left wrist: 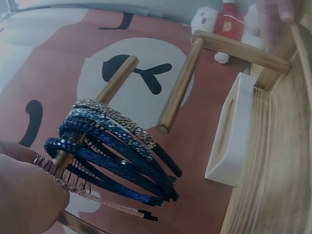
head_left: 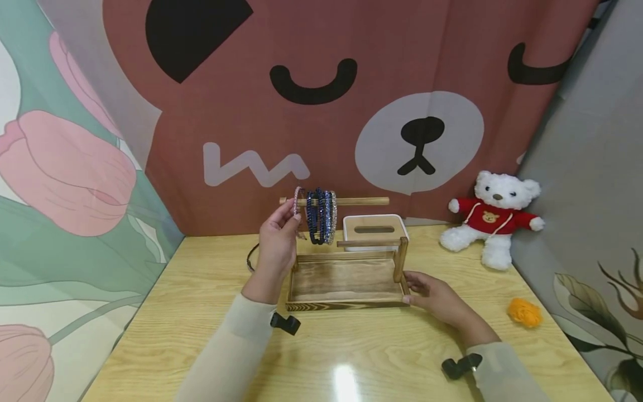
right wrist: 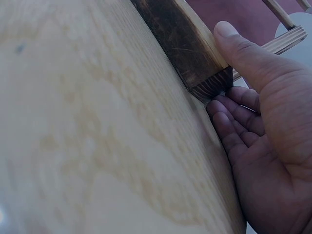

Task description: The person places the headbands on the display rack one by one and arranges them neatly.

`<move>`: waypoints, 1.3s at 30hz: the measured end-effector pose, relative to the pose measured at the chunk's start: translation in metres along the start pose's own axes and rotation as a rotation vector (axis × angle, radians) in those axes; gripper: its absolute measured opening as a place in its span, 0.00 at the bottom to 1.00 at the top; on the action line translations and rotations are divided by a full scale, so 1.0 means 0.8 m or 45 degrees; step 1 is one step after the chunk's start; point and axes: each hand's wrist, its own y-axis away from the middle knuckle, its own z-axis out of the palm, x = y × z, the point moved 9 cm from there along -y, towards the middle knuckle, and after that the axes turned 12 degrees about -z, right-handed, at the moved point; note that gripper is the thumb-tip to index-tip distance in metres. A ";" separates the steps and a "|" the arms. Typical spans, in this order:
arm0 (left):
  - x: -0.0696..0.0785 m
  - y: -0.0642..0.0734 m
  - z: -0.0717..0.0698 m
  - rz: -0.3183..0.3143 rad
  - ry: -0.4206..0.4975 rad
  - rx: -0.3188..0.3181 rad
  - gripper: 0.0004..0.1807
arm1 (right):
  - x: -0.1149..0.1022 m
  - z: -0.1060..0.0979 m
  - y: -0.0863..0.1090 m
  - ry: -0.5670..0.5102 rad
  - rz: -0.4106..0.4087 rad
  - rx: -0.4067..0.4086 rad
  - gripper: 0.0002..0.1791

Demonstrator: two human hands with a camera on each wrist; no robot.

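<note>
A wooden rack (head_left: 346, 305) with a tray base and two horizontal bars stands on the table. On its upper bar (head_left: 364, 201) hang several dark blue and silver glittery headbands (head_left: 321, 218), also seen in the left wrist view. At that bar's left end my left hand (head_left: 279, 240) pinches a pink toothed headband (left wrist: 114, 205) between thumb and fingers; the band is around the bar's tip. My right hand (head_left: 434, 296) grips the right end of the tray base, thumb over the edge and fingers curled against the dark corner (right wrist: 212, 85). The lower bar (head_left: 369, 243) holds nothing.
A white tissue box (head_left: 377, 221) with a slotted wooden lid stands behind the rack. A dark headband (head_left: 249, 261) lies left of it, partly hidden by my left hand. A white teddy bear (head_left: 497, 218) in red sits back right; an orange bundle (head_left: 524, 312) lies near the right edge.
</note>
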 end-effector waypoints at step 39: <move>-0.017 0.001 -0.010 0.010 0.013 0.024 0.22 | -0.001 0.000 0.000 0.008 0.032 -0.013 0.39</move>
